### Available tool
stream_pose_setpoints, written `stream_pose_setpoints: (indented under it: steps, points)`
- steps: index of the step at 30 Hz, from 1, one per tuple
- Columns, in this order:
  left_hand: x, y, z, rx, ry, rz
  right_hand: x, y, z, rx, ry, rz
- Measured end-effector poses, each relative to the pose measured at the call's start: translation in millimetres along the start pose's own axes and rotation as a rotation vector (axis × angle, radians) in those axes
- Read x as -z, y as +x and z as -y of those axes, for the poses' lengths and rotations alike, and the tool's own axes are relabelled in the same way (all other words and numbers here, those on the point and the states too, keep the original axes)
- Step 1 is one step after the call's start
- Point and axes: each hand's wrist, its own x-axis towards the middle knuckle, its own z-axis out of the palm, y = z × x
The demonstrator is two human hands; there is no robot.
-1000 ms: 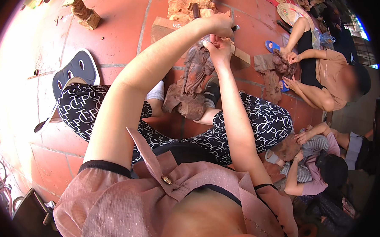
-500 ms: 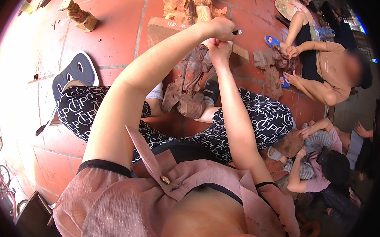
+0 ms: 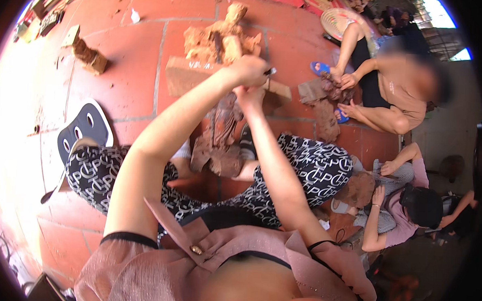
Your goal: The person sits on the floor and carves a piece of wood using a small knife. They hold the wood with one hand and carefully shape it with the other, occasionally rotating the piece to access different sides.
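Observation:
A reddish-brown carved wooden statue stands between my legs, on its rough block base. At its top end my two hands are close together. My left hand is closed; a small dark tool with a pale tip pokes out of its right side, its kind hidden by the fingers. Just below, my right hand is closed at the statue's upper end, and my hands and wrists hide what lies between them.
Beyond my hands, a pale wood carving rests by a wooden block. A smaller carving stands far left; a dark cushion-like pad lies near my left knee. At right, one person handles a dark carving; another sits nearer.
The view has shifted, so the scene sits lower and further left, with more far floor showing. Both my hands stay closed together at the statue's top.

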Motion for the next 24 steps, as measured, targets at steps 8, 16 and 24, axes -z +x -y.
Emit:
stream_pose_setpoints:
  steps: [8,16,24]
  points:
    - [11,-9,-16,0.029,-0.007,-0.01,-1,2,4,0.026,0.006,-0.059]
    - [-5,-9,-9,-0.03,-0.04,-0.168,-3,-1,-2,-0.017,-0.19,0.034]
    - [-1,-12,-22,0.037,-0.023,-0.177,-2,-1,-14,0.04,-0.193,-0.009]
